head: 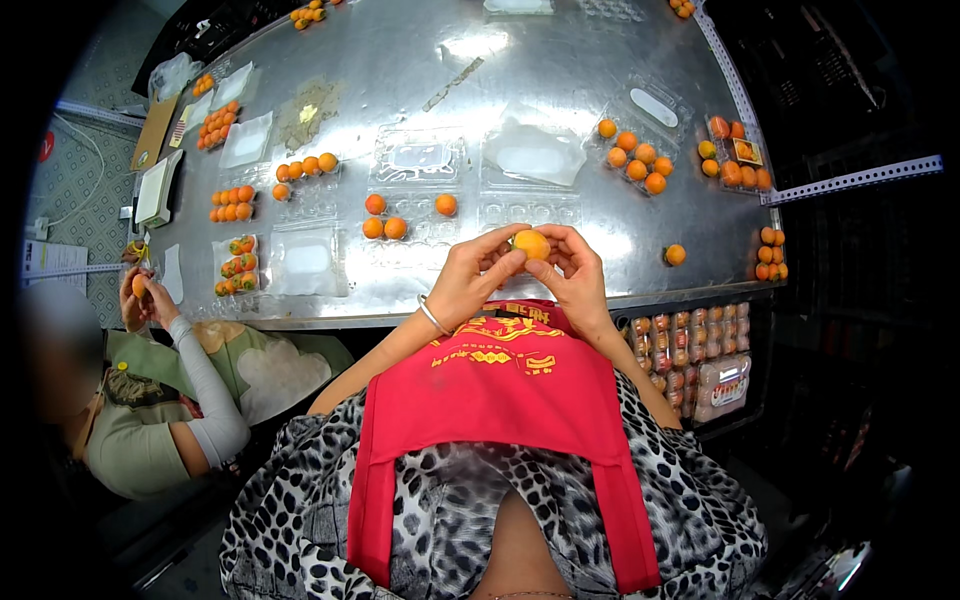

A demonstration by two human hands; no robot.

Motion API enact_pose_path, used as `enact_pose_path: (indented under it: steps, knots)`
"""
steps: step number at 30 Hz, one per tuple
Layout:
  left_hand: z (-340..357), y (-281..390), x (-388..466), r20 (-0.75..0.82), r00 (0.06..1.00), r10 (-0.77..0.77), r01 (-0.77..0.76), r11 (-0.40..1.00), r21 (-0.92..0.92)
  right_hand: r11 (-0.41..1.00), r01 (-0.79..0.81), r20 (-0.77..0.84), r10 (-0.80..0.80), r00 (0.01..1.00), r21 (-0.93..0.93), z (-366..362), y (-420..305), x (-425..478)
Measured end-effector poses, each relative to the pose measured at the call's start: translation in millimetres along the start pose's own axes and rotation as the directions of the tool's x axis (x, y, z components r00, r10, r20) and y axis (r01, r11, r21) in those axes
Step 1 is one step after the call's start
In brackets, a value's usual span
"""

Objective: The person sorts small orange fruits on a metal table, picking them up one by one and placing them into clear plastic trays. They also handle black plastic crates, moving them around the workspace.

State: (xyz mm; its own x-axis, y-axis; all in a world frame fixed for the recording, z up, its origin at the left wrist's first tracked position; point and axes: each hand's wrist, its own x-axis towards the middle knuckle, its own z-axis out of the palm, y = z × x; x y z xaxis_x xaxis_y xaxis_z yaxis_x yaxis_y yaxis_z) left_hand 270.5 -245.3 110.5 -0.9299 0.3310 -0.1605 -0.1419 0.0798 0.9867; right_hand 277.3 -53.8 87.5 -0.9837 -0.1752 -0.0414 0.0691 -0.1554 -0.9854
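Both of my hands hold one small round orange fruit (532,244) above the table's near edge. My left hand (474,271) has its thumb and fingertips at the fruit's left side, where a bit of green shows. My right hand (576,274) grips the other side with thumb and fingers. Just beyond them lies an open clear plastic clamshell tray (529,212) with moulded hollows and a lid folded back. Left of it, another clamshell tray (418,212) carries several orange fruits (395,228). A single orange fruit (675,255) rests to the right of my hands.
The metal table (525,82) bears filled trays of fruit (636,162) at right and others (232,203) at left. Packed fruit boxes (690,352) sit in a dark crate below the right edge. A co-worker (172,382) at left holds a fruit near a white scale (159,189).
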Motion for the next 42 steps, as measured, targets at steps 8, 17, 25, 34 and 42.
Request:
enact_pose_path:
  steps: [8,17,25,34,42]
  knots:
    - [0.2,-2.9,0.3,0.004,1.0,-0.009,0.009,1.0,-0.023,1.0,-0.017,-0.003,0.017,1.0,0.018,0.6,-1.5,-0.7]
    - [4.1,-5.5,2.3,-0.023,0.997,0.068,-0.066,0.993,0.096,0.994,-0.076,-0.026,0.078,0.997,0.073,6.0,-1.8,-0.9]
    - [3.6,-6.9,2.7,-0.017,0.999,0.03,-0.029,0.999,0.037,0.982,-0.114,-0.007,0.116,0.993,0.15,4.2,-2.0,-1.9]
    - [4.2,6.7,1.4,-0.035,0.98,0.196,-0.187,0.967,0.176,0.877,-0.132,0.133,0.079,0.988,0.462,-6.2,21.4,2.9]
    - [10.2,19.9,-0.9,0.065,0.937,0.343,-0.346,0.891,0.292,0.67,-0.247,0.297,0.042,0.954,0.7,-12.3,39.1,2.0]
